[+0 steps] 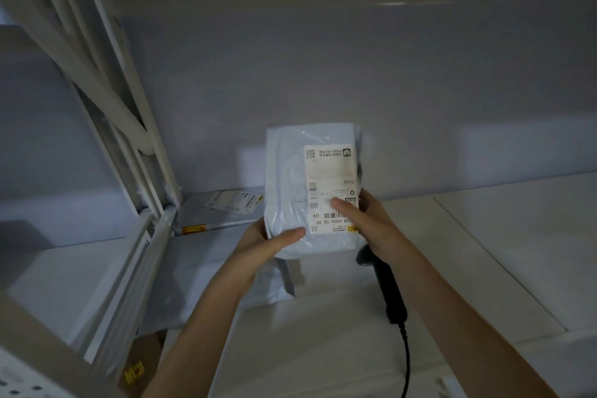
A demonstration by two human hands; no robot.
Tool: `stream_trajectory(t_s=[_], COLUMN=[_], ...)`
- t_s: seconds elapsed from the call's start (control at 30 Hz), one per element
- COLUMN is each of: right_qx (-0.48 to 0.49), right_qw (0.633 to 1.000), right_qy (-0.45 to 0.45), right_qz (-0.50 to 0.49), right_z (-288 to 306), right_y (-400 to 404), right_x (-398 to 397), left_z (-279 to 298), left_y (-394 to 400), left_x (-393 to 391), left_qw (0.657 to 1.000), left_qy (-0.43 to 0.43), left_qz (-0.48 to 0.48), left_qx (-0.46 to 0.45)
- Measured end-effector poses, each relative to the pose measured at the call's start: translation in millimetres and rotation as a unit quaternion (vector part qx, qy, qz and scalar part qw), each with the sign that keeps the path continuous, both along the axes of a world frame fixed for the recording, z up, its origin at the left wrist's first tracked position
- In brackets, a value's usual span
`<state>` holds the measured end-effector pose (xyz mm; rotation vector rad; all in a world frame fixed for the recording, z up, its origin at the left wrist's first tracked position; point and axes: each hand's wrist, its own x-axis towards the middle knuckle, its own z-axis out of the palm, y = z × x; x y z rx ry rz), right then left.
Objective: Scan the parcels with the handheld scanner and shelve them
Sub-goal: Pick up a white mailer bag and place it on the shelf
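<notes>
Both hands grip parcel (290, 191); label (331, 191) reads "H306 00 09".

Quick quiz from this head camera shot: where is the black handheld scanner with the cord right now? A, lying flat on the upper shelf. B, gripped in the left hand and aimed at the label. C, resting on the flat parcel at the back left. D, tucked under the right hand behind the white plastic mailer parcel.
D: the black handheld scanner hangs below the right hand, which also pinches the white plastic mailer parcel; the left hand holds only the parcel.
</notes>
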<state>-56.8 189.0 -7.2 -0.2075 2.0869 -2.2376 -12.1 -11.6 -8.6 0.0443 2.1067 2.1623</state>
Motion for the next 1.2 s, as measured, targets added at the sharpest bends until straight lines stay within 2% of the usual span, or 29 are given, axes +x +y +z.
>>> stream_trajectory(t_s=[0.1, 0.13, 0.17, 0.2, 0.27, 0.3, 0.37, 0.4, 0.47, 0.53, 0.6, 0.67, 0.83, 0.97, 1.2], right_qx=[0.023, 0.059, 0.136, 0.250, 0.467, 0.529, 0.562, 0.554, 0.473, 0.286, 0.108, 0.037, -0.009, -0.005, 0.045], right_qw=[0.999, 0.993, 0.978, 0.947, 0.857, 0.824, 0.804, 0.808, 0.853, 0.918, 0.937, 0.941, 0.974, 0.992, 0.997], right_qy=[-0.001, -0.009, -0.016, -0.019, -0.045, -0.069, -0.120, -0.140, -0.179, -0.242, -0.305, -0.309, -0.176, -0.058, -0.036], right_qz=[-0.049, -0.098, -0.157, -0.201, -0.212, -0.192, -0.156, -0.144, -0.130, -0.129, -0.133, -0.129, -0.142, -0.108, -0.057], right_z=[-3, -11, -21, -33, -59, -70, -90, -97, -107, -109, -108, -98, -48, -4, 19], right_y=[1, 3, 7, 12, 23, 28, 34, 38, 43, 47, 52, 54, 41, 18, -6], right_x=[1, -1, -1, 1, 12, 20, 28, 29, 27, 24, 24, 28, 54, 85, 103], left_z=[-1, -2, -3, -5, -6, -7, -8, -7, -7, -5, -5, -6, -10, -12, -15], left_y=[0, 0, -1, -1, -1, -2, -3, -3, -3, -2, -1, -1, -1, 0, 4], left_x=[-1, -1, -1, -2, -2, -2, -3, -4, -6, -7, -9, -12, -20, -25, -30], left_qw=[0.999, 0.998, 0.998, 0.998, 0.998, 0.998, 0.998, 0.998, 0.997, 0.997, 0.997, 0.996, 0.996, 0.995, 0.993], left_qy=[-0.017, -0.020, -0.022, -0.023, -0.023, -0.024, -0.022, -0.019, -0.012, -0.006, -0.002, 0.001, -0.003, -0.008, -0.014], left_qz=[0.030, 0.034, 0.038, 0.040, 0.042, 0.043, 0.044, 0.044, 0.047, 0.050, 0.057, 0.066, 0.078, 0.089, 0.113], left_qx=[0.038, 0.044, 0.046, 0.046, 0.048, 0.049, 0.048, 0.047, 0.053, 0.057, 0.058, 0.055, 0.053, 0.039, 0.022])
